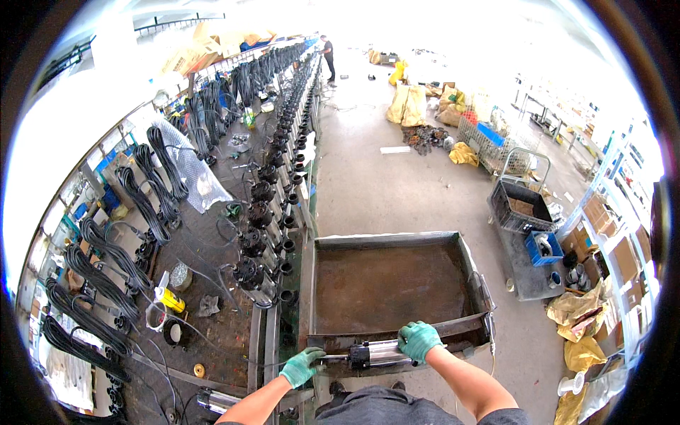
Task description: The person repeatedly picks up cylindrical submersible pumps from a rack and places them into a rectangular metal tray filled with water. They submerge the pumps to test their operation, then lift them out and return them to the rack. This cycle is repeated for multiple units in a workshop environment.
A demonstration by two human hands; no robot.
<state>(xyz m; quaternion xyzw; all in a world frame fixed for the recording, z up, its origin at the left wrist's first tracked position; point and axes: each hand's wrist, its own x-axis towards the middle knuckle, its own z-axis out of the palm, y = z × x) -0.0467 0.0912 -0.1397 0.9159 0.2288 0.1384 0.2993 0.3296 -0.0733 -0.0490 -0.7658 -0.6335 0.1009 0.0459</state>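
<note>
A submersible pump (379,353) with a silver cylindrical body and black end lies sideways over the near edge of a metal tank (460,244). The tank holds brown, murky liquid. My right hand (419,341), in a green glove, is closed over the pump's right part. Left of the pump, my gloved left hand (302,367) is closed around a thin rod-like piece (331,358) that reaches to the pump's black end. Whether this piece is a tool or part of the pump I cannot tell. The fingers' undersides are hidden.
Pumps (255,280) stand in a long row left of the tank. On the workbench (212,248) lie coiled black cables (92,283), a yellow bottle (170,299) and another pump (216,401). A cart (528,262) with crates stands right. A person (328,58) stands far off.
</note>
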